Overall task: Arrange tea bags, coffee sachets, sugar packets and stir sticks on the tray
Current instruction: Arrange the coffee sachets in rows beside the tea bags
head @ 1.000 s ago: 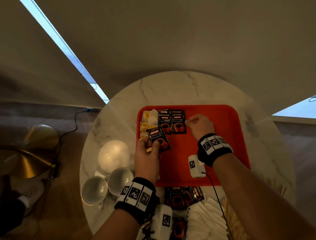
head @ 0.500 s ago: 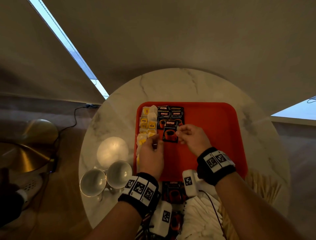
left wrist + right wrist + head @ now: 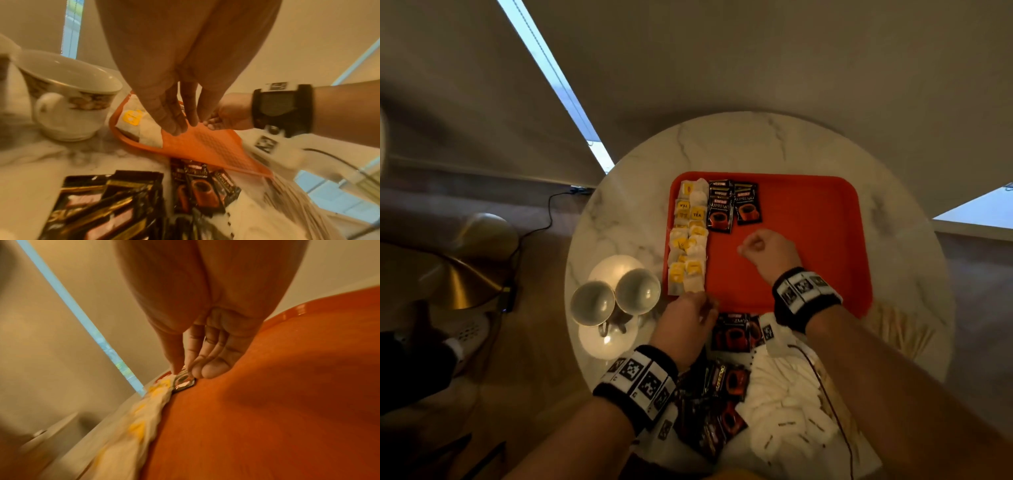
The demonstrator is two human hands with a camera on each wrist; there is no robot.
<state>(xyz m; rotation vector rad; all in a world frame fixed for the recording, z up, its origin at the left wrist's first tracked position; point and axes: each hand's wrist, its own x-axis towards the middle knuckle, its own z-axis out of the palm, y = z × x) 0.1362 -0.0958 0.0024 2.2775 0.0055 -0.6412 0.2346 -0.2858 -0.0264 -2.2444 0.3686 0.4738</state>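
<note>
Black coffee sachets point(image 3: 732, 205) on tray point(image 3: 808, 205), right hand point(image 3: 768, 250) just beside

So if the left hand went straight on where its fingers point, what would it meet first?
Probably the nearest tea bag, at the near end of the column on the tray; the left hand points its straight fingers past the near rim beside it. Depth unclear: bare tray floor may come first.
</note>
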